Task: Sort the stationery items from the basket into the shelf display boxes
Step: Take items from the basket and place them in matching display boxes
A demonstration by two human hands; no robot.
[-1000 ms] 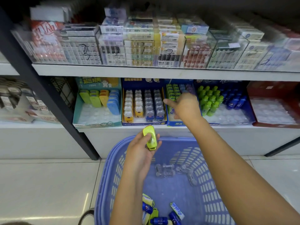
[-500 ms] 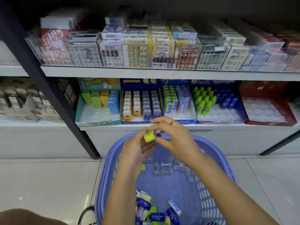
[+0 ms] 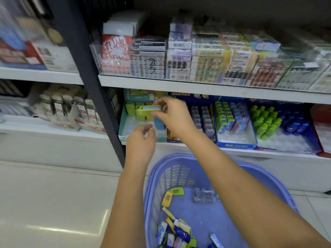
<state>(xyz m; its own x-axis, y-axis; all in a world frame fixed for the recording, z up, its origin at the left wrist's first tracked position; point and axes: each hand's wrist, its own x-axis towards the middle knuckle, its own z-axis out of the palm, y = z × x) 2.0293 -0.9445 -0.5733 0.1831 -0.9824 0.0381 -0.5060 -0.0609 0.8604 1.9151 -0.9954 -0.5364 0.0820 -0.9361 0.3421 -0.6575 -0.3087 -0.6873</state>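
Green item horizontal above teal display box; mixed items piled in blue basket.

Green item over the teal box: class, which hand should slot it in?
Right: the right hand pinches the green item above the teal box; the left hand sits lower, seemingly empty.

Lime-green item with a blue face, teal display box, lavender-blue slotted basket.
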